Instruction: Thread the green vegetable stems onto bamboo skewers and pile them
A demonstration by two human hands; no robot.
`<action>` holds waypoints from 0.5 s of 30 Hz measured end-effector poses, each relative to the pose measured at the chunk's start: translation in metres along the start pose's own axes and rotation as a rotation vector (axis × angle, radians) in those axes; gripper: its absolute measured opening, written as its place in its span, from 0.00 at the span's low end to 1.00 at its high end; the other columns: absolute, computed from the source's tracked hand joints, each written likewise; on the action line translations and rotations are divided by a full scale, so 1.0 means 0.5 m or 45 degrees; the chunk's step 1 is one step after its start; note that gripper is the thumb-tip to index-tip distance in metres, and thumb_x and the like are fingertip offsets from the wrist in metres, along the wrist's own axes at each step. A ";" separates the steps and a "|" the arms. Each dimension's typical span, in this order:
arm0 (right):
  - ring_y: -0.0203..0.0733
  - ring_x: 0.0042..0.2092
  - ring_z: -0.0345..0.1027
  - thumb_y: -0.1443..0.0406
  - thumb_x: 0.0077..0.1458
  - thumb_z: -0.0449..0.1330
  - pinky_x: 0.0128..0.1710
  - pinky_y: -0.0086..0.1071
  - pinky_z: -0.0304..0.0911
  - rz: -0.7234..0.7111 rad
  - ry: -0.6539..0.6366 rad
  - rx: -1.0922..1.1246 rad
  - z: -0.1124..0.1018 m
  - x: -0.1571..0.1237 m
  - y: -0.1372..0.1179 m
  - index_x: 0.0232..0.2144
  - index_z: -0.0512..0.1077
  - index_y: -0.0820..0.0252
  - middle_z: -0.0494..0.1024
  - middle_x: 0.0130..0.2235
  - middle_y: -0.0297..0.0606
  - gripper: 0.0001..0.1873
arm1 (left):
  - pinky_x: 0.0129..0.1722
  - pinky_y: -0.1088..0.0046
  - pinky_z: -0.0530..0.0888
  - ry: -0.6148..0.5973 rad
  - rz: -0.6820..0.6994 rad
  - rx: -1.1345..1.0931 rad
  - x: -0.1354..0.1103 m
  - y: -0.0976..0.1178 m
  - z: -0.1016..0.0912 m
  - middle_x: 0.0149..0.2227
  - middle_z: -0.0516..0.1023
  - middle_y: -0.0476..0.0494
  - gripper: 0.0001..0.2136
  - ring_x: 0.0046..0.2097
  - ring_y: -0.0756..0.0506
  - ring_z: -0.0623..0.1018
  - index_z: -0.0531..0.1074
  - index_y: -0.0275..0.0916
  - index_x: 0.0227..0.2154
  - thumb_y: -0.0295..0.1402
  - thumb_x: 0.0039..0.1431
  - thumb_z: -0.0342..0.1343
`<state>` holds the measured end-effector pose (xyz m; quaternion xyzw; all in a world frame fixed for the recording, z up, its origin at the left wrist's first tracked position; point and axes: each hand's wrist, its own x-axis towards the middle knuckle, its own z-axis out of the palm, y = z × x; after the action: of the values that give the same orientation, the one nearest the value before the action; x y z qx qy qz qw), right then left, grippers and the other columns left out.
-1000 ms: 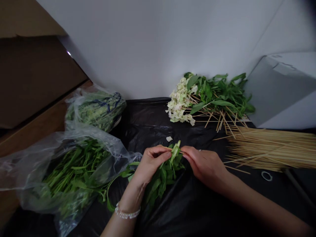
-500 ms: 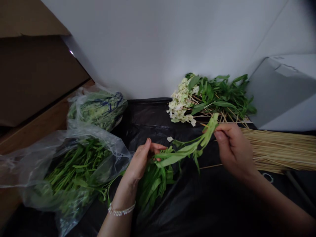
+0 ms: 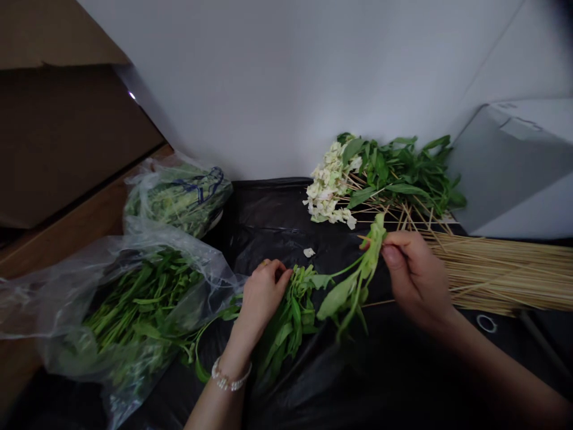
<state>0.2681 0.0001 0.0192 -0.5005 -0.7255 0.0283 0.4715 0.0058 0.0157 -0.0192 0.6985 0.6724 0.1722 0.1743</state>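
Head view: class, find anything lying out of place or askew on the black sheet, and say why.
One pale scrap lies alone on the black sheet, apart from the pale pile. Several skewers splay loose from the neat bundle.

Bench: wooden bench (image 3: 67, 236), its middle and right covered by a black plastic sheet (image 3: 268, 218).
Left side: two clear bags of greens, the near bag (image 3: 129, 304) lying open, the far bag (image 3: 179, 200) by the wall.
Centre: loose greens (image 3: 286, 325) heaped on the sheet; a white scrap (image 3: 308, 252) just beyond.
Back: skewered greens and pale leaf pieces (image 3: 380, 173), piled.
Right: bamboo skewers (image 3: 505, 269) in a bundle, a small ring (image 3: 484, 323) near them, a grey box (image 3: 514, 167) behind.
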 end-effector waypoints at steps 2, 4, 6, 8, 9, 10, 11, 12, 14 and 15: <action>0.41 0.35 0.69 0.67 0.63 0.51 0.33 0.35 0.62 -0.035 0.016 -0.004 0.001 0.001 -0.002 0.37 0.68 0.56 0.74 0.33 0.36 0.06 | 0.36 0.69 0.66 -0.074 -0.007 0.041 -0.002 0.002 0.003 0.34 0.75 0.44 0.10 0.37 0.43 0.76 0.75 0.40 0.28 0.40 0.60 0.54; 0.41 0.35 0.68 0.67 0.63 0.51 0.34 0.35 0.63 -0.061 0.026 -0.010 0.003 0.003 -0.004 0.37 0.67 0.56 0.74 0.33 0.36 0.05 | 0.37 0.69 0.67 -0.136 0.013 0.015 -0.004 0.004 0.005 0.35 0.76 0.44 0.09 0.39 0.43 0.76 0.75 0.41 0.29 0.39 0.60 0.55; 0.40 0.35 0.69 0.67 0.63 0.51 0.34 0.34 0.63 -0.075 0.017 -0.010 0.004 0.003 -0.007 0.37 0.67 0.56 0.74 0.33 0.36 0.05 | 0.37 0.70 0.67 -0.171 0.029 -0.037 -0.003 0.004 0.007 0.35 0.77 0.45 0.06 0.39 0.44 0.76 0.75 0.41 0.30 0.36 0.58 0.56; 0.40 0.35 0.69 0.68 0.63 0.51 0.34 0.34 0.63 -0.083 0.008 -0.005 0.004 0.004 -0.010 0.37 0.67 0.56 0.75 0.33 0.36 0.06 | 0.36 0.71 0.67 -0.190 0.025 -0.080 -0.002 0.003 0.008 0.34 0.78 0.46 0.04 0.38 0.44 0.77 0.75 0.42 0.30 0.33 0.57 0.57; 0.40 0.35 0.69 0.68 0.63 0.51 0.34 0.34 0.63 -0.083 0.003 -0.001 0.004 0.004 -0.012 0.37 0.67 0.56 0.75 0.33 0.35 0.06 | 0.36 0.71 0.67 -0.199 0.014 -0.099 -0.002 0.002 0.008 0.33 0.78 0.47 0.03 0.37 0.45 0.77 0.75 0.42 0.30 0.32 0.57 0.57; 0.40 0.35 0.70 0.68 0.63 0.51 0.34 0.34 0.64 -0.082 0.000 0.005 0.003 0.004 -0.013 0.37 0.67 0.56 0.75 0.33 0.35 0.06 | 0.35 0.71 0.67 -0.207 0.000 -0.122 -0.001 0.002 0.007 0.33 0.79 0.47 0.03 0.36 0.45 0.77 0.75 0.42 0.31 0.32 0.57 0.56; 0.40 0.35 0.70 0.68 0.63 0.51 0.33 0.34 0.64 -0.078 0.000 0.011 0.003 0.004 -0.014 0.37 0.68 0.56 0.75 0.33 0.35 0.06 | 0.34 0.71 0.67 -0.210 -0.016 -0.147 -0.001 0.002 0.007 0.32 0.80 0.48 0.04 0.35 0.45 0.77 0.76 0.42 0.33 0.32 0.56 0.56; 0.40 0.34 0.71 0.67 0.63 0.51 0.33 0.34 0.64 -0.072 0.002 0.015 0.002 0.003 -0.015 0.37 0.68 0.56 0.75 0.32 0.35 0.06 | 0.34 0.71 0.67 -0.209 -0.031 -0.175 -0.001 0.002 0.008 0.32 0.80 0.48 0.06 0.35 0.45 0.77 0.76 0.43 0.36 0.32 0.56 0.56; 0.41 0.35 0.71 0.67 0.64 0.50 0.33 0.35 0.64 -0.045 0.021 0.014 0.000 -0.001 -0.016 0.38 0.69 0.55 0.76 0.33 0.36 0.07 | 0.35 0.70 0.68 -0.200 -0.042 -0.237 -0.001 0.002 0.009 0.32 0.82 0.49 0.11 0.34 0.45 0.78 0.76 0.43 0.41 0.31 0.55 0.57; 0.42 0.35 0.72 0.66 0.64 0.49 0.33 0.36 0.64 -0.025 0.029 0.011 0.000 -0.003 -0.016 0.38 0.69 0.55 0.77 0.34 0.38 0.09 | 0.35 0.70 0.68 -0.199 -0.035 -0.268 -0.001 0.002 0.010 0.32 0.82 0.48 0.12 0.35 0.44 0.78 0.76 0.42 0.42 0.30 0.54 0.57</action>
<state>0.2626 -0.0052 0.0222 -0.4915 -0.7250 0.0211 0.4821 0.0088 0.0150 -0.0232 0.6785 0.6443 0.1844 0.3009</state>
